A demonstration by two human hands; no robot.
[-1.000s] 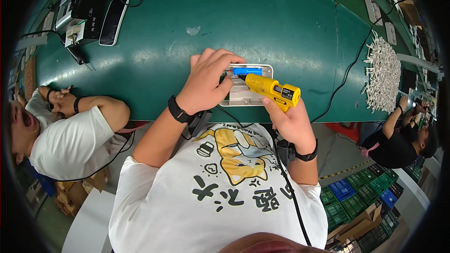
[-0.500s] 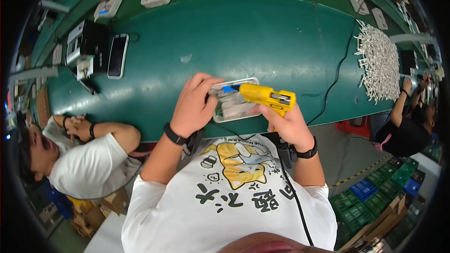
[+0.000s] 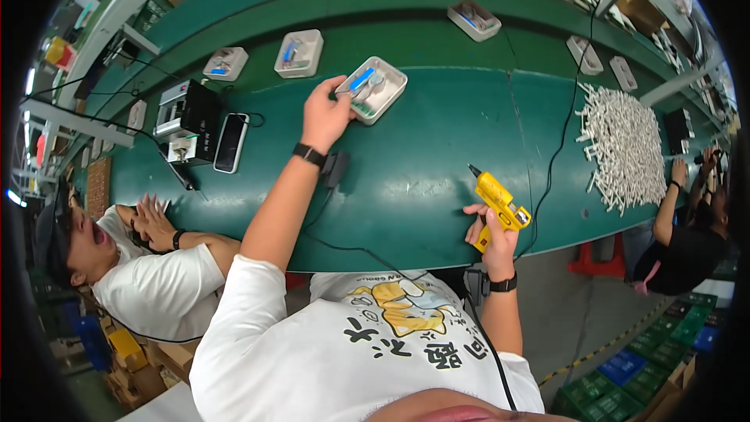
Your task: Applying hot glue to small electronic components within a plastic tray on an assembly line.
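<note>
Stretched out over the table, my left hand (image 3: 328,115) grips the near-left rim of a small white plastic tray (image 3: 393,99). Inside the tray are a blue part (image 3: 362,78), a round pale piece with wires and a bit of green circuit board. My right hand (image 3: 495,244) is wrapped round the handle of a yellow hot glue gun (image 3: 497,194). The gun's dark nozzle points up and to the left, well apart from the tray.
More white trays with parts (image 3: 299,53) stand on the green strip at the back. A pile of white pieces (image 3: 623,144) covers the table's right side. On the left are a phone (image 3: 231,143), a black soldering station (image 3: 187,119) and a co-worker (image 3: 164,273). Cables cross the table.
My left hand has carried the white tray forward, away from my body, to the table's far side. My right hand has drawn the glue gun away from the tray, to the right.
</note>
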